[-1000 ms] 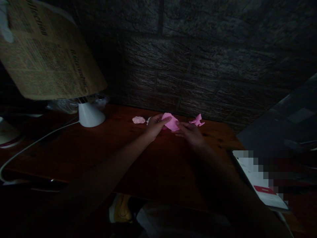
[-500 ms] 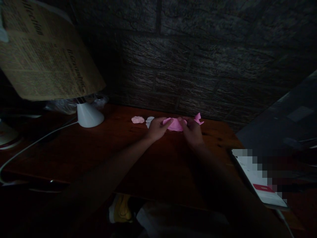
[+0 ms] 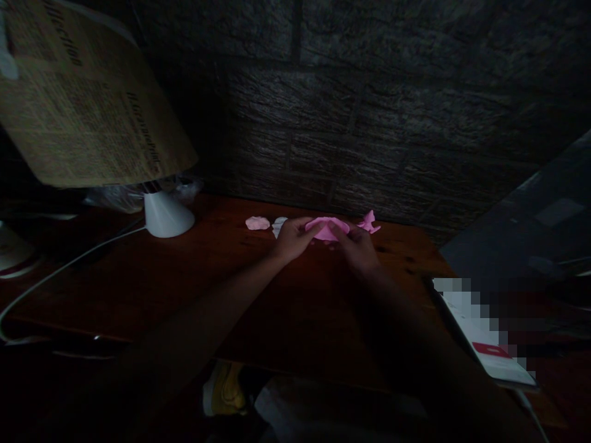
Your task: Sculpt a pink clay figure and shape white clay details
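Note:
Both my hands hold a thin, flat pink piece of modelling clay (image 3: 327, 225) a little above the far part of the table. My left hand (image 3: 293, 239) grips its left side, and my right hand (image 3: 361, 248) grips its right side. The two thumbs press on its upper face, while most of the other fingers are hidden beneath it. Left of my left hand lie a pale pink lump (image 3: 257, 223) and a partly covered white piece (image 3: 278, 227). Behind my right hand sits a pink shape with pointed parts (image 3: 370, 222).
On the left stands a lamp with a white base (image 3: 168, 215) and a newspaper-print shade (image 3: 96, 117); its white cord (image 3: 69, 261) runs across the wooden table (image 3: 194, 271). A tablet-like device (image 3: 489, 351) lies at the right edge. A dark brick wall (image 3: 295, 123) rises behind.
The pink clay piece has turned from tilted to level between my hands. Both thumbs have come closer together over its middle, and my right hand has shifted slightly.

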